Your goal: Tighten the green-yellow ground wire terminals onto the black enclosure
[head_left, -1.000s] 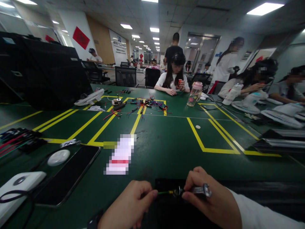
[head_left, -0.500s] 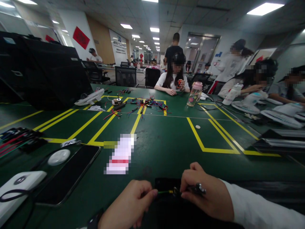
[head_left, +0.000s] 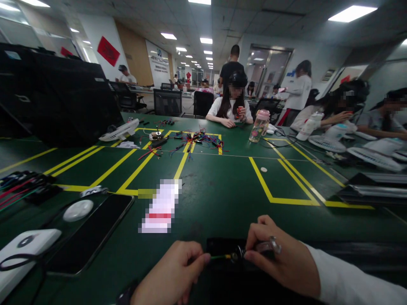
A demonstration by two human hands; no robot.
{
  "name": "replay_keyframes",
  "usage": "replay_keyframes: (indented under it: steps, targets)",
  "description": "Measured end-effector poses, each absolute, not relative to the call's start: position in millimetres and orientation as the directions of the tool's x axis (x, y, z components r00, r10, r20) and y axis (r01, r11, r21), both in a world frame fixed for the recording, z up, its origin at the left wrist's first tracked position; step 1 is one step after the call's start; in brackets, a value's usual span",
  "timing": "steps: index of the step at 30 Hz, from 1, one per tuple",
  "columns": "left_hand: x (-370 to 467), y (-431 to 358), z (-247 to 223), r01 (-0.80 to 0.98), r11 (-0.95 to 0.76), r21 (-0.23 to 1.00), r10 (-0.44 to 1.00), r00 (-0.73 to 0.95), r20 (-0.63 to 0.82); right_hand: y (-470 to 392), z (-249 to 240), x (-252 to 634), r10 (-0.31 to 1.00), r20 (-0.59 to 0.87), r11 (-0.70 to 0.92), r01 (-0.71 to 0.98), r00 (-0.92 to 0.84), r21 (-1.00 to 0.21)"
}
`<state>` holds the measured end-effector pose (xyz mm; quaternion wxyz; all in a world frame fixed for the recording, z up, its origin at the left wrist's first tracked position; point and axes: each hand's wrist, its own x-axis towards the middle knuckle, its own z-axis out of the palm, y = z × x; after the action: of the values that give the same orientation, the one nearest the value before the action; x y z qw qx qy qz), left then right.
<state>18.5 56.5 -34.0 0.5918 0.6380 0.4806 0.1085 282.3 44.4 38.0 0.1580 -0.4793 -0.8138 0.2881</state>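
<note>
My left hand (head_left: 173, 273) pinches the end of a thin green wire (head_left: 218, 256) at the bottom centre. The wire runs right to a small metal terminal (head_left: 235, 255). My right hand (head_left: 282, 260) grips a small silver wrench (head_left: 269, 246) whose head sits on that terminal. Both hands hover over a black part (head_left: 222, 245) lying at the near edge of the green table (head_left: 222, 186).
A black phone (head_left: 92, 231), a white round disc (head_left: 78, 210) and a white box (head_left: 22, 250) lie at the left. Coloured wires (head_left: 22, 184) sit far left, more wires (head_left: 197, 137) mid-table. A bottle (head_left: 260, 125) stands beyond. Other people sit across the table and at the right.
My right hand turned the wrench on the terminal: it dipped and rolled, then came back up with the handle showing again. A person in white at the back walked left.
</note>
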Motion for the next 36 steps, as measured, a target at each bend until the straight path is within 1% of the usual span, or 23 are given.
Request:
replay_keyframes:
  steps: [6, 10, 15, 21, 25, 27, 29, 33, 36]
  targets:
    - [19.6, 57.4, -31.8, 0.500, 0.175, 0.848, 0.742, 0.499, -0.447, 35.0, 25.8, 272.4, 0.910, -0.017, 0.316, 0.721, -0.414, -0.617]
    - [20.3, 57.8, -29.1, 0.505, 0.177, 0.845, 0.749, 0.488, -0.448, 33.7, 23.2, 270.5, 0.907, -0.011, 0.329, 0.725, -0.421, -0.604]
    - [20.1, 57.4, -29.5, 0.509, 0.181, 0.842, 0.746, 0.486, -0.454, 38.5, 26.8, 272.6, 0.855, 0.004, 0.421, 0.690, -0.518, -0.590]
    - [19.8, 57.8, -30.4, 0.507, 0.172, 0.845, 0.743, 0.496, -0.449, 56.2, 32.7, 277.3, 0.743, 0.014, 0.547, 0.596, -0.669, -0.588]
    - [19.8, 58.7, -30.9, 0.507, 0.163, 0.847, 0.741, 0.504, -0.444, 64.4, 32.7, 277.2, 0.692, 0.023, 0.591, 0.548, -0.722, -0.592]
    - [19.6, 58.7, -31.2, 0.507, 0.161, 0.846, 0.744, 0.501, -0.442, 65.0, 34.6, 278.1, 0.701, 0.028, 0.584, 0.550, -0.713, -0.597]
    - [19.4, 58.7, -31.3, 0.506, 0.163, 0.847, 0.746, 0.499, -0.441, 63.2, 38.0, 280.8, 0.736, 0.039, 0.554, 0.569, -0.676, -0.608]
    - [19.5, 59.0, -30.1, 0.500, 0.159, 0.851, 0.740, 0.510, -0.438, 52.5, 42.1, 286.4, 0.832, 0.050, 0.451, 0.621, -0.553, -0.642]
    - [19.6, 59.3, -29.8, 0.499, 0.158, 0.852, 0.740, 0.512, -0.437, 41.2, 36.7, 284.4, 0.885, 0.022, 0.367, 0.666, -0.466, -0.649]
